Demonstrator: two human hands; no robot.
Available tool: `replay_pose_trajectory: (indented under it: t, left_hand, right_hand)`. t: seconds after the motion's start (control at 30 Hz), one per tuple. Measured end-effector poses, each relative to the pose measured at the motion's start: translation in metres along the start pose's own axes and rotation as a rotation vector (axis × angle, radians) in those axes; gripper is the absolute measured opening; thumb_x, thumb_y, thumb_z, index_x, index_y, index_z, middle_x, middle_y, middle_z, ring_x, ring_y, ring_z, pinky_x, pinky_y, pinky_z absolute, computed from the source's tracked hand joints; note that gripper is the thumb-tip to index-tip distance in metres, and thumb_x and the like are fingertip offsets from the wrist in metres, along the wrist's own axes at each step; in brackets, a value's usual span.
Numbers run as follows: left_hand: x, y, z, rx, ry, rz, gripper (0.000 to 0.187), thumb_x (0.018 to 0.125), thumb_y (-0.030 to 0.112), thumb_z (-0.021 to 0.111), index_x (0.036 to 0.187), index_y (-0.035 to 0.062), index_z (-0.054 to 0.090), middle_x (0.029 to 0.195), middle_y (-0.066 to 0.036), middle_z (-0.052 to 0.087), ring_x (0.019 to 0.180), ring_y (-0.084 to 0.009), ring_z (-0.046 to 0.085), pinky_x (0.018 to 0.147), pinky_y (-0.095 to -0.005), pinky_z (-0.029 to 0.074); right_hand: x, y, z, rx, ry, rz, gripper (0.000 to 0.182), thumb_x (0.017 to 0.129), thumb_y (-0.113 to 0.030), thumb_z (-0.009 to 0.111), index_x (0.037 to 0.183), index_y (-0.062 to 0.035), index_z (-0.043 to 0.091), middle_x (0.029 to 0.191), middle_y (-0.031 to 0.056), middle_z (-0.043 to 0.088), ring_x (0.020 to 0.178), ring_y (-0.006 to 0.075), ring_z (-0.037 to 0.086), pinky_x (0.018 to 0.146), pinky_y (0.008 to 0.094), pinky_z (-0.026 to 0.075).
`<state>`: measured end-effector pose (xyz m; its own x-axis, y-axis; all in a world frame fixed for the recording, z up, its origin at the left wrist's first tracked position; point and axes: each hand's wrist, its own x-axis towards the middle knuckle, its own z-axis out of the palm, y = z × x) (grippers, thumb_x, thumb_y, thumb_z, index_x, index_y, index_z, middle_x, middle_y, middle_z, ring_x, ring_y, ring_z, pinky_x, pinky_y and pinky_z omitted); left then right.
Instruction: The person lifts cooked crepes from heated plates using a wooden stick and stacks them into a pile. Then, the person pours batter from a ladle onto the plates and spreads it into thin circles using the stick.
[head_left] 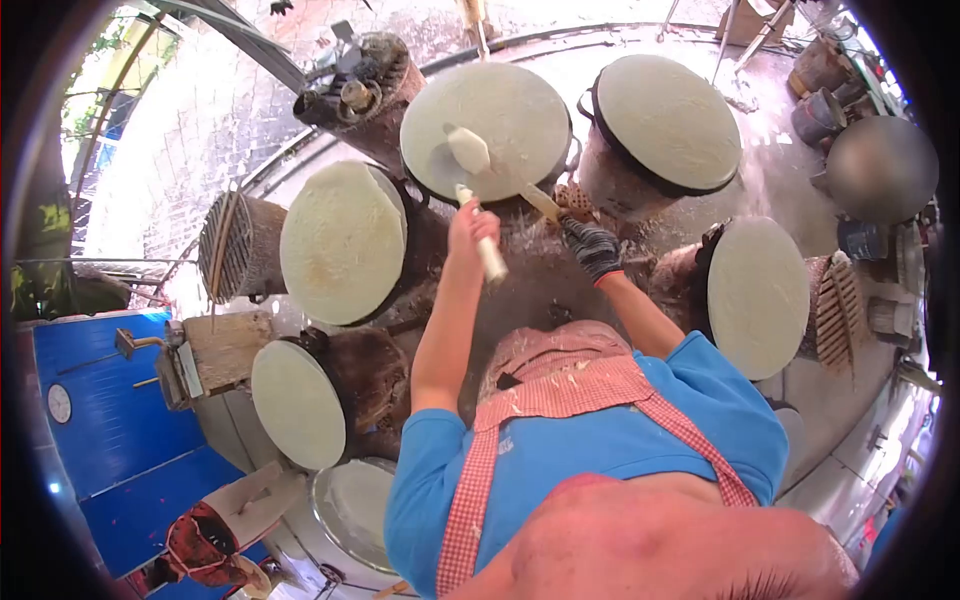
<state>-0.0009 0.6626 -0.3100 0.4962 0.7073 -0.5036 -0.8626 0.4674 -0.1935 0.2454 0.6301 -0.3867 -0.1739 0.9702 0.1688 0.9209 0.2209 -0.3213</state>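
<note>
My bare left hand (474, 228) is closed around a pale, rod-like handle (491, 257) at the near edge of the top middle round griddle. On my right hand (592, 246) is a dark striped glove, and its fingers are wrapped round the wooden handle (541, 202) of a tool that reaches over the same griddle. A pale flat blade (468, 149) lies over the griddle's left half; which handle it belongs to I cannot tell. Pale, thin batter or dough (515, 110) covers most of that griddle, with a greyer patch at lower left.
More round griddles coated in pale batter stand around me, at upper right (668, 122), right (758, 298), left (342, 243) and lower left (298, 404). A blue panel (110, 400) is at far left. A rusty stove with metal pieces (370, 88) stands at upper left.
</note>
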Motion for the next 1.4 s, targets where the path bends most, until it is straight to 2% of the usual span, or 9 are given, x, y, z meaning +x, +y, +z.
replay_pose_trajectory:
  t: [0.07,0.2,0.27,0.47,0.73,0.93,1.13,1.23,1.4]
  left_hand:
    - [-0.068,-0.032,-0.03,0.656,-0.032,0.471,0.032,0.088,0.031,0.041,0.062,0.0131,0.034,0.043,0.004,0.026,0.032,-0.0068,0.026,0.027,-0.02,0.023]
    - [-0.123,-0.043,-0.06,-0.08,-0.034,-0.062,0.032,0.089,0.032,0.04,0.069,0.0075,0.041,0.045,0.002,0.025,0.034,-0.0071,0.028,0.027,-0.0202,0.025]
    - [-0.138,-0.045,-0.054,-0.174,-0.098,-0.092,0.022,0.09,0.025,0.039,0.101,0.0129,0.053,0.055,0.001,0.029,0.037,-0.0065,0.028,0.028,-0.0181,0.024]
    - [-0.201,-0.068,-0.091,-0.181,-0.215,0.06,0.03,0.092,0.025,0.034,0.12,0.0227,0.042,0.058,0.0,0.028,0.038,-0.0062,0.027,0.029,-0.0183,0.028]
    - [-0.258,-0.188,-0.189,-0.489,-0.14,0.416,0.028,0.091,0.029,0.034,0.118,0.0263,0.044,0.055,0.0,0.03,0.036,-0.006,0.026,0.029,-0.0185,0.026]
    - [-0.258,-0.266,-0.216,-0.572,-0.253,0.652,0.027,0.091,0.027,0.037,0.115,0.0202,0.047,0.051,0.002,0.027,0.033,-0.0056,0.025,0.028,-0.0185,0.024]
    - [-0.263,-0.292,-0.232,-0.598,0.28,0.854,0.028,0.091,0.03,0.036,0.116,0.0214,0.045,0.05,0.004,0.025,0.032,-0.0055,0.024,0.028,-0.0184,0.025]
    - [-0.262,-0.291,-0.264,-0.472,-0.656,0.659,0.03,0.091,0.029,0.035,0.12,0.0244,0.041,0.051,0.003,0.025,0.033,-0.0054,0.024,0.028,-0.0187,0.024]
    - [-0.292,-0.273,-0.218,-0.609,0.299,0.796,0.033,0.09,0.036,0.036,0.073,0.0101,0.047,0.043,0.002,0.024,0.03,-0.008,0.024,0.027,-0.0201,0.024]
  right_hand:
    - [-0.012,-0.002,-0.024,-0.044,0.021,-0.005,0.028,0.078,-0.029,0.05,0.106,-0.0328,0.054,0.066,0.0108,0.057,0.055,0.0274,0.056,0.05,0.0396,0.043]
    - [-0.052,0.0,-0.024,-0.121,0.101,-0.238,0.035,0.073,-0.025,0.06,0.107,-0.0207,0.055,0.057,0.0113,0.053,0.051,0.0294,0.053,0.048,0.0408,0.041]
    - [-0.04,-0.024,-0.047,0.234,0.003,0.024,0.052,0.07,-0.029,0.061,0.116,-0.013,0.045,0.067,0.0155,0.057,0.06,0.0348,0.054,0.054,0.0439,0.042]
    - [-0.013,-0.033,-0.029,0.062,-0.322,0.009,0.024,0.068,-0.028,0.061,0.079,-0.0088,0.051,0.068,0.0167,0.057,0.065,0.035,0.055,0.059,0.0449,0.042]
    - [0.107,-0.147,0.009,0.015,-0.295,-1.092,0.046,0.066,-0.02,0.06,0.11,-0.0115,0.049,0.106,0.0104,0.053,0.081,0.0283,0.057,0.07,0.038,0.045]
    - [0.141,-0.25,0.104,-0.246,-0.215,-1.489,0.059,0.069,-0.017,0.055,0.124,-0.0102,0.037,0.11,0.0118,0.053,0.088,0.0255,0.056,0.07,0.0379,0.045]
    - [0.165,-0.311,0.121,-0.166,-0.183,-1.87,0.034,0.068,-0.02,0.055,0.099,-0.0074,0.053,0.089,0.0098,0.059,0.071,0.0236,0.058,0.06,0.0367,0.043]
    - [0.163,-0.323,0.105,-0.239,-0.319,-1.885,0.018,0.065,-0.024,0.057,0.076,-0.0106,0.053,0.073,0.0065,0.053,0.065,0.0244,0.056,0.059,0.036,0.042]
    - [0.175,-0.341,0.102,-0.219,-0.245,-1.929,0.02,0.066,-0.024,0.056,0.08,-0.0108,0.053,0.072,0.0057,0.054,0.064,0.0236,0.056,0.058,0.0362,0.041]
